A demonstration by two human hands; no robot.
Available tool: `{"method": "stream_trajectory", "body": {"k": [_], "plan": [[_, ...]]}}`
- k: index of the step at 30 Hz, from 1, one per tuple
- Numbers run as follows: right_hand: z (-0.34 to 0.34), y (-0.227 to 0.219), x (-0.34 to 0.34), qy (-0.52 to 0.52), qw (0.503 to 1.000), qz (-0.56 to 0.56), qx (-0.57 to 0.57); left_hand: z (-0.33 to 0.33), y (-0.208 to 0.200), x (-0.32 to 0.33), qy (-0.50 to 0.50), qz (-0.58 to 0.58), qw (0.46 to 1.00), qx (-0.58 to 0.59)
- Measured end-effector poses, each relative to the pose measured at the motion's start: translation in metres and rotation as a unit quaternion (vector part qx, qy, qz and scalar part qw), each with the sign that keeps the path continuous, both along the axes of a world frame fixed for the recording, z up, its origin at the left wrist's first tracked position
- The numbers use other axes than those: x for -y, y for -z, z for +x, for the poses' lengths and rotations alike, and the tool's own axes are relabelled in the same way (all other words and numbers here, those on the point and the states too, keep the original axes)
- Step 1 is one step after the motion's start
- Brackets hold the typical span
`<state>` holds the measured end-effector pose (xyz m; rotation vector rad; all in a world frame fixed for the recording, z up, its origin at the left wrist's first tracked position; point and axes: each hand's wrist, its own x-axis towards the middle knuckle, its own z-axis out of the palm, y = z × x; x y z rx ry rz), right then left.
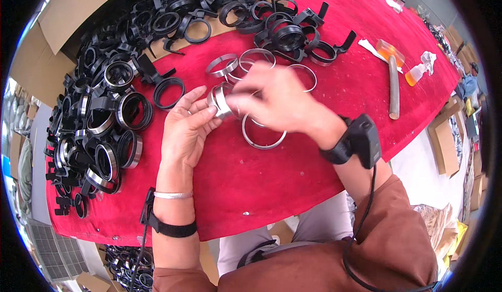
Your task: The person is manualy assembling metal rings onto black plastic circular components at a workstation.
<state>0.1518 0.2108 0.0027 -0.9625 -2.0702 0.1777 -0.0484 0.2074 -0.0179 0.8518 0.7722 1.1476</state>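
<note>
Brown cloth of the wearer's top (293, 268) fills the lower part of the frame, nearest the lens, with its right sleeve rising at lower right. Beyond it the desk (293, 187), covered in red fabric, spreads from the left edge of the heap across to the upper right. A big heap of black ring-shaped pieces (102, 102), some carrying lever-like arms and some shiny metal bands, runs from the left of the frame up to its top centre, beside an open cardboard box (86, 4). Both hands meet near the middle: the right hand (282, 98) is blurred, its fingers bent at the silver band (220, 101), and I cannot tell how firmly they grip. The left hand (185, 127) pinches that band between thumb and fingertips, just left of centre. Around and behind the right hand lie several loose silver rings (263, 146), some overlapping. A black device (364, 140) is strapped on the right wrist. At upper right, a grey rod (394, 90) lies near a small orange bottle (414, 76). Smallest is a thin silver bracelet (173, 196) on the left forearm.
</note>
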Motion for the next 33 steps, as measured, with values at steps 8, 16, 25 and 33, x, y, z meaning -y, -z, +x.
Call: {"method": "stream_trajectory", "body": {"k": [8,16,25,33], "plan": [[0.032,-0.015,-0.006,-0.061,0.959,-0.214,-0.173,-0.025,-0.005,-0.009,0.045,0.024,0.995,0.087],[0.036,0.012,-0.021,0.114,0.992,-0.037,-0.035,0.009,-0.003,0.002,-0.368,0.366,0.557,-0.648],[0.004,0.015,-0.03,0.156,0.971,-0.003,0.179,0.023,0.005,0.009,-0.203,0.441,0.59,-0.645],[0.021,0.012,-0.029,-0.036,0.991,-0.129,-0.029,0.03,0.003,0.008,-0.159,0.42,0.538,-0.713]]}}
